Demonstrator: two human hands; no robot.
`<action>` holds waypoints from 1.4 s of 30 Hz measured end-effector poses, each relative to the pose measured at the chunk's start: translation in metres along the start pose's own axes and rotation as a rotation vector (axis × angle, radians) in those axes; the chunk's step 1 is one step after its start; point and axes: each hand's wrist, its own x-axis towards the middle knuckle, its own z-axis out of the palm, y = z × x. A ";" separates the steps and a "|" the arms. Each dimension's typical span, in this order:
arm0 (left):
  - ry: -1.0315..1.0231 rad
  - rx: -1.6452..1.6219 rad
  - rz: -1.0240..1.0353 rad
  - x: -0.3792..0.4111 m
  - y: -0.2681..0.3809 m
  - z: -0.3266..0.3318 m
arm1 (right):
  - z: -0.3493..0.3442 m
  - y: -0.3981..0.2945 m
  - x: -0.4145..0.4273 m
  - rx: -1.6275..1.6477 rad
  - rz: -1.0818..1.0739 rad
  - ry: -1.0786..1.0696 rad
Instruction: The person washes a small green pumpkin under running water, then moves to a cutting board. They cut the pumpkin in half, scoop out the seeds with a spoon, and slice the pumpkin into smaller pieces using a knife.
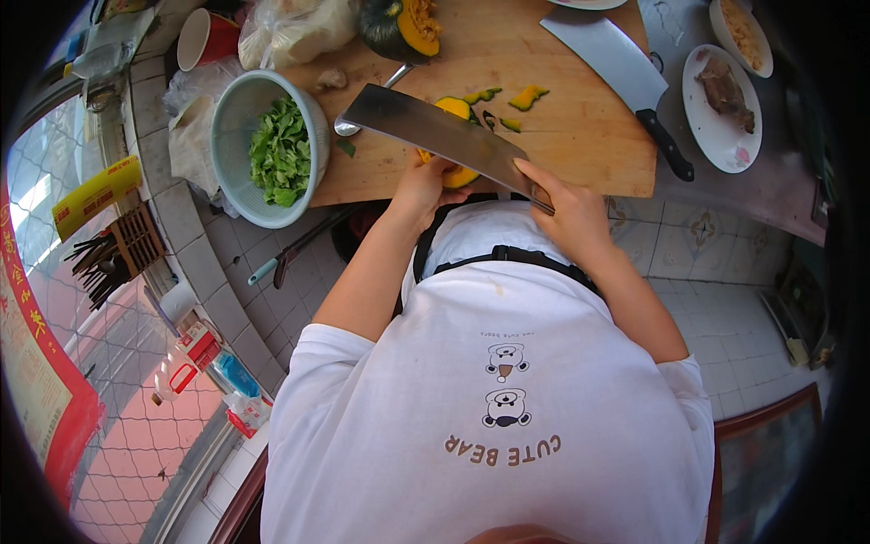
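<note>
My right hand [571, 207] grips the handle of a broad cleaver [442, 136], its blade reaching left over the wooden cutting board [591, 136]. Beneath the blade, my left hand [428, 183] holds a piece of orange-fleshed pumpkin [461, 178] at the board's near edge. Part of the pumpkin is hidden by the blade and fingers. Just beyond the blade lies another pumpkin piece [454, 106], with green-edged peel scraps [528, 97] to its right. A metal spoon [348, 127] rests partly behind the cleaver's tip. At the board's far side sits a larger cut pumpkin [397, 30] with its seeds showing.
Left of the board stands a colander [224, 149] of chopped greens [281, 153], near plastic bags [292, 30] and a red paper cup [217, 37]. A second cleaver [608, 58] lies at the right, its black handle over the board's edge, beside a plate of meat [693, 102].
</note>
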 end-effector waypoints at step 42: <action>0.060 -0.050 0.011 -0.007 -0.003 0.006 | 0.009 -0.005 0.007 0.011 0.053 -0.008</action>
